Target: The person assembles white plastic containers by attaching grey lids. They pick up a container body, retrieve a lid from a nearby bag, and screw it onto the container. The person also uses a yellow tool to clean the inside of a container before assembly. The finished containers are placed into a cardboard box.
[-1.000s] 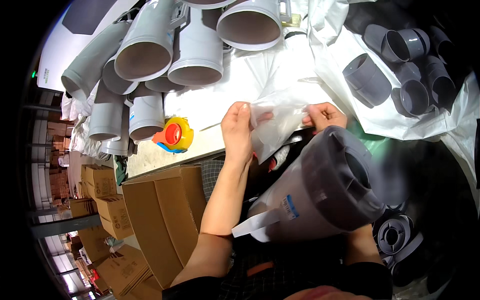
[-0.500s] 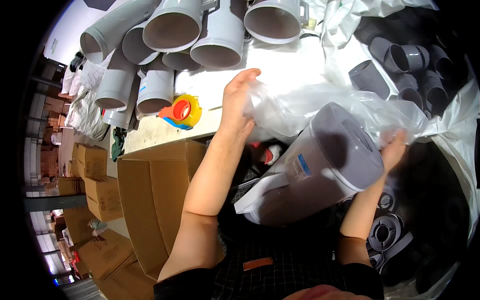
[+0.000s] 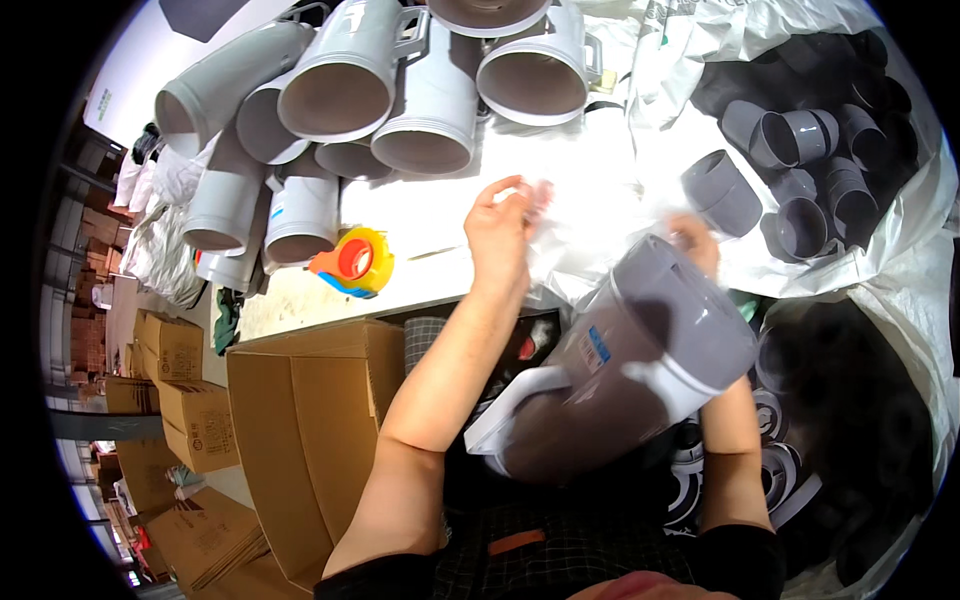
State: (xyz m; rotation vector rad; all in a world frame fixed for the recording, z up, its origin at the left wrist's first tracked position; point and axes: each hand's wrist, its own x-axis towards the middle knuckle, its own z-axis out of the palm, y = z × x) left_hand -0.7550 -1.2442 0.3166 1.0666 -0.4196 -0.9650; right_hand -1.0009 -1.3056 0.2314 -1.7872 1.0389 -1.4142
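A large grey lidded pitcher [image 3: 630, 370] with a light grey handle and a small blue label lies tilted against my body, its lidded end toward the upper right. Beyond it, over the white table, a thin clear plastic bag [image 3: 580, 245] spreads between my hands. My left hand [image 3: 498, 235] pinches the bag's left side with thumb and fingers. Behind the lid, my right hand [image 3: 697, 243] is curled at the bag's right side, slightly blurred and partly hidden by the pitcher. Neither hand grips the pitcher.
Several grey pitchers [image 3: 340, 85] are stacked at the back left of the table [image 3: 420, 265]. Near them sits a yellow, red and blue tape dispenser [image 3: 355, 262]. An open cardboard box [image 3: 310, 440] stands at left. White sacks at right hold grey cups [image 3: 720, 195] and dark lids [image 3: 780, 470].
Both hands have come closer together, the right one moving left and up, so the bag between them is less stretched. The pitcher stays against my body; my view has shifted slightly.
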